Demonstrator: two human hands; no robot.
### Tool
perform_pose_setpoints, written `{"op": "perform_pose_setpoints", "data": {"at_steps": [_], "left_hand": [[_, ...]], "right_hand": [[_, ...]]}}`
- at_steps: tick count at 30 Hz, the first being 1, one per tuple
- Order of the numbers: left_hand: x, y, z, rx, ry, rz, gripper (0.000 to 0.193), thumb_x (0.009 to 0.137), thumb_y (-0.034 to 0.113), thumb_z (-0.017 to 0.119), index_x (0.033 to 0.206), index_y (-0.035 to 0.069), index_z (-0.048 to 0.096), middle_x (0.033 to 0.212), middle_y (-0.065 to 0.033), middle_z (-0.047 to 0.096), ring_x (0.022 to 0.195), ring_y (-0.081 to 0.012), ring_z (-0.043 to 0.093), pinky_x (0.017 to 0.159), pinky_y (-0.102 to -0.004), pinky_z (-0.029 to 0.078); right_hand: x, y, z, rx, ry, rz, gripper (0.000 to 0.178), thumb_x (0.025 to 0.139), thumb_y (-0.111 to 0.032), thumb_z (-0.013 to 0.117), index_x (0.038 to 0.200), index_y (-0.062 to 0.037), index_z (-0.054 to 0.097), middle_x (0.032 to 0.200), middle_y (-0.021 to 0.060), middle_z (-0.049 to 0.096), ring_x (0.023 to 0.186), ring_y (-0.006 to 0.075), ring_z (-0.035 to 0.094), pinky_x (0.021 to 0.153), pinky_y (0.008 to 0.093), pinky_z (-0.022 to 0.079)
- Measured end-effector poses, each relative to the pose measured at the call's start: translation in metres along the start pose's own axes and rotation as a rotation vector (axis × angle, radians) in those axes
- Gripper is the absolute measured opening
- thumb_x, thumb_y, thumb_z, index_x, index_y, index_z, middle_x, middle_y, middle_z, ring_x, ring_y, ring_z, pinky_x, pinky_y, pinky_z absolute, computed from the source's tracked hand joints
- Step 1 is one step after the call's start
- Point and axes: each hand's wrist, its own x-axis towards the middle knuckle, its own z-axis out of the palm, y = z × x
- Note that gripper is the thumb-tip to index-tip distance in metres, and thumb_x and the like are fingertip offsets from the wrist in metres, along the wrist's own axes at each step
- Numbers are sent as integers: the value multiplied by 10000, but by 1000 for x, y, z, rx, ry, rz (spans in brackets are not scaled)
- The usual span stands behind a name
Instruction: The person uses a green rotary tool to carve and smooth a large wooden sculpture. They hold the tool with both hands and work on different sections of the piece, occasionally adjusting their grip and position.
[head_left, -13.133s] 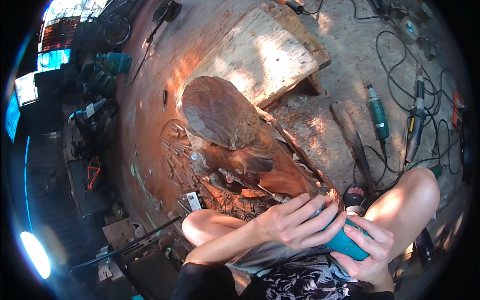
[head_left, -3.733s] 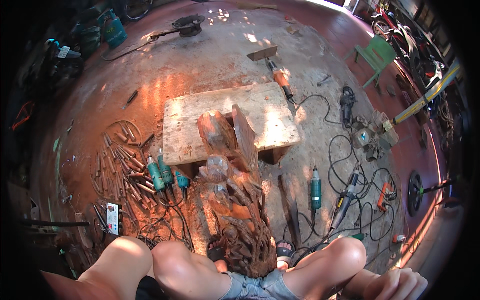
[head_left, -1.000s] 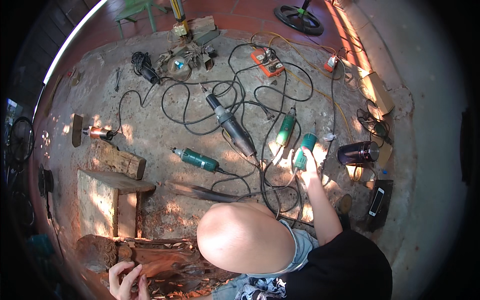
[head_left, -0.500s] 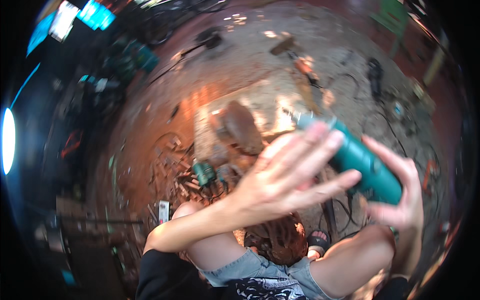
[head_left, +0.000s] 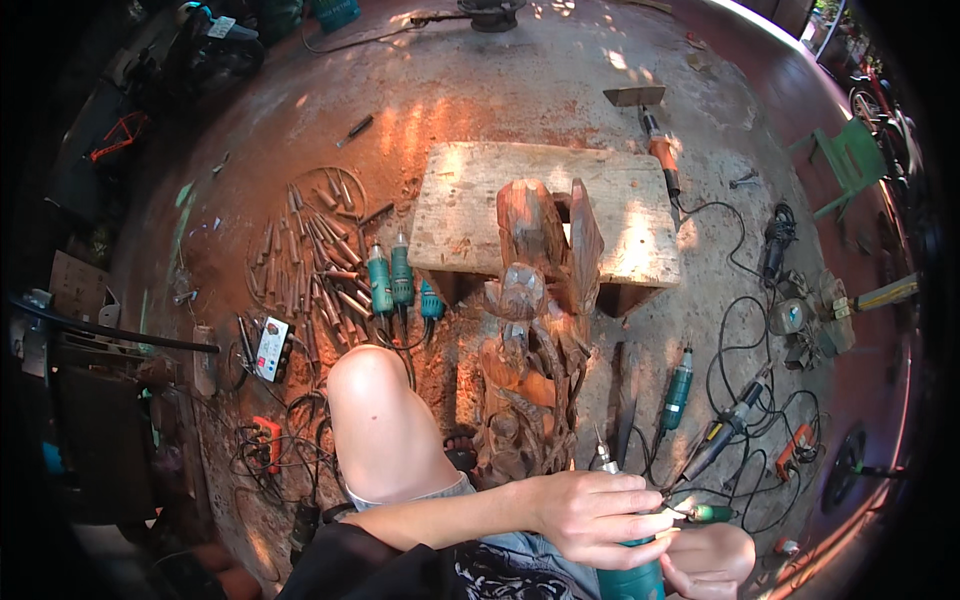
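Observation:
At the lower edge, my left hand (head_left: 605,515) is wrapped over the upper part of a green die grinder (head_left: 632,583), whose thin bit points up and away from me. My right hand (head_left: 695,575) cups the grinder's body from the right, with part of it hidden by my left hand and the picture's edge. Just beyond, a reddish-brown wood carving (head_left: 525,385) stands between my knees. Its far end (head_left: 530,225) leans over a low wooden bench (head_left: 455,205).
Many carving chisels (head_left: 315,245) lie left of the bench, near more green grinders (head_left: 401,270) and a white control box (head_left: 272,348). To the right are another grinder (head_left: 678,390), a dark power tool (head_left: 725,430), tangled cords and an orange-handled tool (head_left: 660,150). A green chair (head_left: 850,165) stands farther off.
Both hands have brought the grinder down and nearer to my lap, and its bit has swung more upright. My left hand has closed around it. The view has shifted, showing the carving and bench sharply.

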Motion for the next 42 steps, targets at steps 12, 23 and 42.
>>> {"op": "perform_pose_setpoints", "data": {"at_steps": [12, 23, 42], "left_hand": [[0, -17, -16, -62, 115, -87, 156, 812, 48, 799, 964, 72, 781, 987, -106, 733, 860, -253, 750, 701, -335, 627], [-28, -36, -26, 7, 44, -123, 274, 852, 69, 824, 1109, 95, 735, 1086, -108, 744, 954, -250, 767, 820, -355, 650], [-42, -58, -27, 53, 113, -125, 221, 827, 52, 797, 1039, 37, 735, 1050, -144, 719, 890, -292, 755, 744, -373, 639]], "right_hand": [[1, -22, 73, -244, 457, 442, 416, 807, -224, 809, 1184, -67, 729, 1284, 310, 699, 1126, 496, 717, 1033, 535, 576], [-34, 33, 136, -417, 549, 134, 622, 765, -366, 961, 1197, -163, 562, 1421, 331, 584, 1159, 611, 694, 856, 466, 653], [1, 24, 107, -285, 315, 494, 399, 851, -209, 931, 1193, -232, 726, 1473, 221, 632, 1262, 546, 682, 918, 549, 678]]}}
